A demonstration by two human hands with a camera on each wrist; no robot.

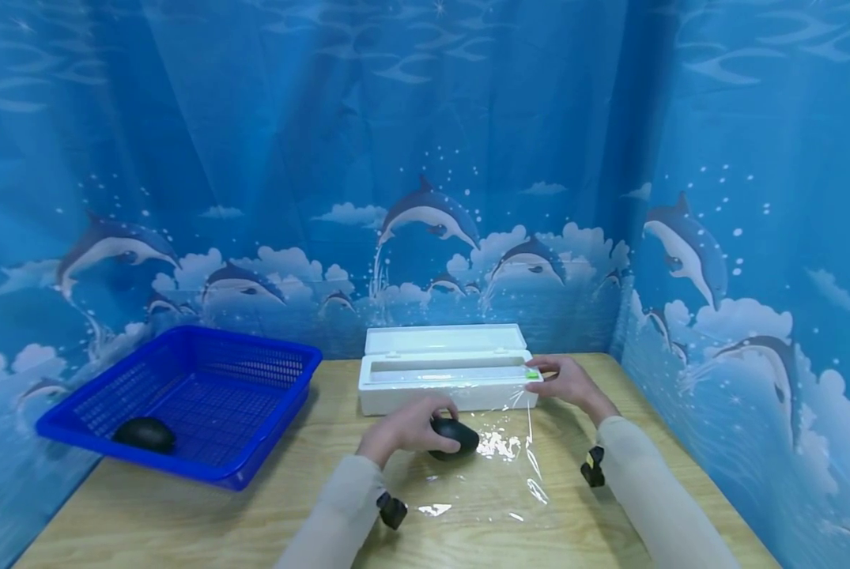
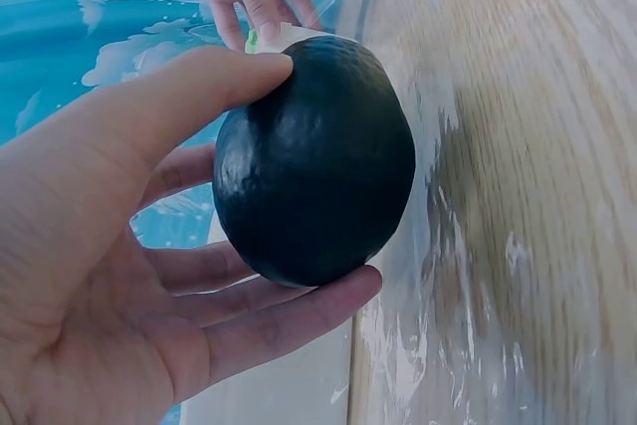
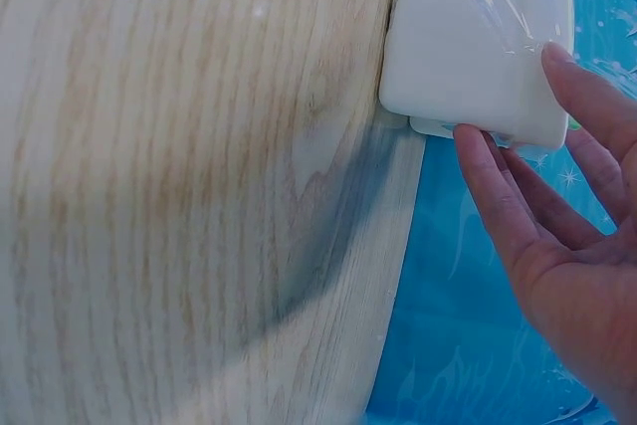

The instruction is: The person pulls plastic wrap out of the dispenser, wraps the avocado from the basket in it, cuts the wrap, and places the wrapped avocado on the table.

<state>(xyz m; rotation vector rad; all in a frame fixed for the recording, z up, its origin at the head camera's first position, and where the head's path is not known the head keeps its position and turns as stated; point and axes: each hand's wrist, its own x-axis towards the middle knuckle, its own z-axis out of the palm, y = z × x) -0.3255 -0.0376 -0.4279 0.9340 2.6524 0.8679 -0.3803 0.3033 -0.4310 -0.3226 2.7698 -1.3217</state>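
Note:
My left hand (image 1: 413, 427) grips a dark avocado (image 2: 314, 161), thumb on one side and fingers curled under the other. It is held just in front of a long white cling film dispenser (image 1: 446, 397) whose lid (image 1: 446, 339) stands raised at the back. Clear film (image 1: 510, 482) spreads from the dispenser over the table toward the front. At the dispenser's right end, my right hand (image 1: 570, 385) pinches the corner by a small green slider (image 1: 532, 375), thumb at the front. In the right wrist view its fingertips (image 3: 468, 136) touch the box end.
A blue mesh basket (image 1: 268, 442) stands on the left of the wooden table (image 1: 311, 514), with another dark avocado (image 1: 145, 434) inside. Blue dolphin-print curtains (image 1: 425, 118) hang behind and along the right side. Each wrist carries a small black camera.

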